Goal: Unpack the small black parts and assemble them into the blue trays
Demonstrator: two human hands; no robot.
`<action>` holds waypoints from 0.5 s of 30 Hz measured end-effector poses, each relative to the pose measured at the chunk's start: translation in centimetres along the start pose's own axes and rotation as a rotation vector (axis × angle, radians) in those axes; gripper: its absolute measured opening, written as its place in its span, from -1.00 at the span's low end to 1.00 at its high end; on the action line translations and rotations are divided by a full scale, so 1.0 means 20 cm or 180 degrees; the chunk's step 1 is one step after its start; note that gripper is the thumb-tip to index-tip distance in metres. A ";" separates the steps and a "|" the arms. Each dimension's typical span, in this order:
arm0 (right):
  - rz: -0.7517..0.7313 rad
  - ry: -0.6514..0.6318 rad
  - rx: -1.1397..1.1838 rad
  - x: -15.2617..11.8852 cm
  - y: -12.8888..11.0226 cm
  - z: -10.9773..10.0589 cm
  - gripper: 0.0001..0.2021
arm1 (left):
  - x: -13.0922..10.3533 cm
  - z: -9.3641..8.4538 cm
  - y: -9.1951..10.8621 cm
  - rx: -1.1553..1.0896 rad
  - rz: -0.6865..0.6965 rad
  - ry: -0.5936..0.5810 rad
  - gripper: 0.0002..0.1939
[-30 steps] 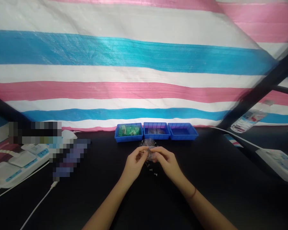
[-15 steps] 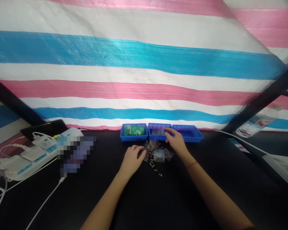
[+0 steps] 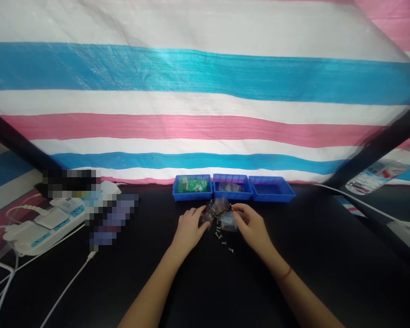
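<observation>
Left hand [image 3: 187,228] at the left edge of a pile of small plastic bags [image 3: 220,206], thumb and fingers apart; probably steadies the pile so slick plastic doesn't slide off. Right hand [image 3: 254,225] at the right side, fingers curled in by a see-through flat bag [image 3: 228,221]; can't tell if it's pinched or just touched. The two hands are apart, pile between them, so both reach it from the sides.

Loose screws [image 3: 223,243] lie on the black counter [image 3: 205,282] in a rough trail on the near side of the pile, likely just spilled loose, no neat order. Three blue bins in a row just beyond: left bin [image 3: 192,197] holds green packets [image 3: 193,184], middle bin [image 3: 234,196] holds see-through packets [image 3: 230,187], right bin [image 3: 275,197] beside it. Row sits close, presumably for short reach; separate bins keep kinds apart.
</observation>
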State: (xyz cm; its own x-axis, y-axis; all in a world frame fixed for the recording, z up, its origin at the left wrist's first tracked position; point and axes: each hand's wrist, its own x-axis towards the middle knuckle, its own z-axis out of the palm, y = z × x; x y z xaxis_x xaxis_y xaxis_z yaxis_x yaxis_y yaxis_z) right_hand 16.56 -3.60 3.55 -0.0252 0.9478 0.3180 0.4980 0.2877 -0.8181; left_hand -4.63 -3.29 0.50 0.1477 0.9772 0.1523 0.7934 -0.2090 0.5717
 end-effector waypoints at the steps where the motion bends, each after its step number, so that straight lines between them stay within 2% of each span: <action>1: -0.0059 -0.0063 -0.0033 0.00 0.00 0.00 -0.81 | 0.00 0.00 0.00 -0.0076 -0.0024 0.0023 -0.55; 6: -0.0404 -0.0402 -0.0229 -0.05 -0.04 0.01 -0.82 | 0.01 -0.03 0.02 -0.1010 -0.0001 0.0176 -0.78; 11: -0.0418 -0.0533 -0.0085 -0.07 -0.08 0.02 -0.80 | -0.01 -0.03 0.12 -0.2227 -0.0065 0.0028 -0.75; 15: -0.0524 -0.0529 0.0103 -0.06 -0.10 0.01 -0.85 | -0.04 -0.01 0.17 -0.2589 0.0199 -0.0133 -0.80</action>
State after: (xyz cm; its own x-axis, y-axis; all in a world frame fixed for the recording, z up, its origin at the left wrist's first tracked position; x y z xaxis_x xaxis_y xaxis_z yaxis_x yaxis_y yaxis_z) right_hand 15.48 -5.34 4.73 -0.2475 0.8966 0.3672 0.4474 0.4419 -0.7775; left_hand -2.12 -4.73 2.60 0.2121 0.9601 0.1823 0.1085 -0.2086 0.9720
